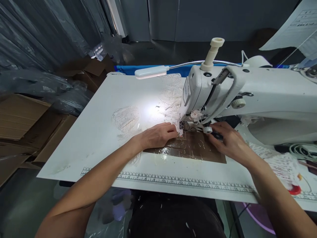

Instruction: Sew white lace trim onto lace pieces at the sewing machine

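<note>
My left hand (pixel 159 135) is closed, its fingertips pinching the edge of a piece of white lace (pixel 177 127) just left of the needle area of the sewing machine (pixel 198 89). My right hand (pixel 226 138) is curled around a black-handled tool (pixel 217 135), apparently scissors, whose metal part points left toward the presser foot. The fingers hide much of it. Beneath both hands lies a shiny brown plate (pixel 193 148), taped onto the white table. More lace (pixel 170 92) spreads behind the left hand.
A lace piece (pixel 126 119) lies to the left on the table (pixel 81 132). A printed ruler (pixel 173 181) runs along the front edge. A lamp (pixel 151 72) reaches over the back. More lace (pixel 282 165) and a red object (pixel 294 189) lie right. Cardboard boxes (pixel 22 115) stand left.
</note>
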### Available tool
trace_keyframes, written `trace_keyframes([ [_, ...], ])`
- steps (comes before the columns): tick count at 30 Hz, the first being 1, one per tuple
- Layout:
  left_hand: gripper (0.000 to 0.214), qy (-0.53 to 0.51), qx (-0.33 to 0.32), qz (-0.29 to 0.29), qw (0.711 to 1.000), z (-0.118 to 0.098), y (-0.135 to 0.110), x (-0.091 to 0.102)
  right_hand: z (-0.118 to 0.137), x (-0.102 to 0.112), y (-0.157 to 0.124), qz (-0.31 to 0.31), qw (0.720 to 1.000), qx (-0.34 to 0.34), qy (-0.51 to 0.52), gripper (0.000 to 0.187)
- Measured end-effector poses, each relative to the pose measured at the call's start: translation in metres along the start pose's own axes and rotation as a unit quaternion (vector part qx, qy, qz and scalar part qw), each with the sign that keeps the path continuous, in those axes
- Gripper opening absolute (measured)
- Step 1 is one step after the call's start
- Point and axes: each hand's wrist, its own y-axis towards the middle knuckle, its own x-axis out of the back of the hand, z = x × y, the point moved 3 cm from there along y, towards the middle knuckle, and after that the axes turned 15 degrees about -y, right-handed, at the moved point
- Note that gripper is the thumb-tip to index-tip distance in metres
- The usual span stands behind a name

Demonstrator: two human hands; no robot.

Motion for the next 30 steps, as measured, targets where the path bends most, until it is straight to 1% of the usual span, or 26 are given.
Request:
trace_keyframes([
  [3, 0.029, -0.024, -0.014, -0.012, 1.000, 0.004, -0.001, -0.004, -0.010, -0.009, -0.012, -0.024, 0.997, 0.012, -0.073, 0.036],
  [6, 0.029, -0.062, -0.033, -0.048, 0.996, 0.005, 0.000, -0.006, -0.008, -0.012, -0.019, -0.049, 0.995, 0.019, -0.080, 0.034],
  [8, 0.028, -0.097, -0.032, -0.080, 0.992, 0.004, 0.003, -0.008, -0.002, -0.008, -0.024, -0.047, 0.998, -0.005, -0.032, 0.029],
  [9, 0.025, -0.116, -0.022, -0.098, 0.988, 0.004, 0.005, -0.008, 0.002, -0.006, -0.027, -0.031, 0.999, -0.023, 0.011, 0.027],
  [11, 0.016, -0.151, 0.024, -0.136, 0.979, 0.004, 0.011, -0.009, 0.014, -0.006, -0.033, 0.031, 0.992, -0.055, 0.113, 0.022],
  [12, 0.013, -0.168, 0.060, -0.153, 0.972, 0.006, 0.014, -0.009, 0.022, -0.007, -0.036, 0.063, 0.985, -0.053, 0.155, 0.020],
  [13, 0.012, -0.188, 0.099, -0.165, 0.963, 0.008, 0.016, -0.009, 0.030, -0.008, -0.037, 0.081, 0.982, -0.042, 0.168, 0.020],
  [14, 0.011, -0.210, 0.134, -0.172, 0.953, 0.010, 0.018, -0.008, 0.037, -0.009, -0.036, 0.090, 0.984, -0.025, 0.155, 0.022],
  [16, 0.013, -0.262, 0.181, -0.164, 0.934, 0.014, 0.020, -0.008, 0.048, -0.013, -0.030, 0.078, 0.994, 0.007, 0.073, 0.026],
  [18, 0.019, -0.318, 0.199, -0.147, 0.915, 0.018, 0.020, -0.008, 0.054, -0.017, -0.019, 0.057, 0.998, 0.031, -0.007, 0.032],
  [21, 0.021, -0.401, 0.220, -0.128, 0.880, 0.025, 0.018, -0.009, 0.056, -0.023, -0.002, 0.028, 0.996, 0.042, -0.077, 0.042],
  [24, 0.027, -0.490, 0.256, -0.143, 0.821, 0.032, 0.016, -0.011, 0.054, -0.029, 0.008, 0.018, 0.990, 0.024, -0.139, 0.046],
  [26, 0.032, -0.541, 0.271, -0.155, 0.781, 0.035, 0.016, -0.012, 0.055, -0.031, 0.011, 0.018, 0.986, 0.015, -0.164, 0.048],
  [27, 0.034, -0.561, 0.274, -0.156, 0.766, 0.036, 0.016, -0.012, 0.057, -0.032, 0.013, 0.019, 0.985, 0.012, -0.170, 0.048],
  [28, 0.034, -0.574, 0.275, -0.156, 0.755, 0.037, 0.017, -0.012, 0.058, -0.033, 0.014, 0.023, 0.984, 0.008, -0.174, 0.049],
  [30, 0.033, -0.585, 0.276, -0.158, 0.746, 0.038, 0.017, -0.012, 0.062, -0.034, 0.018, 0.043, 0.983, -0.004, -0.181, 0.047],
])
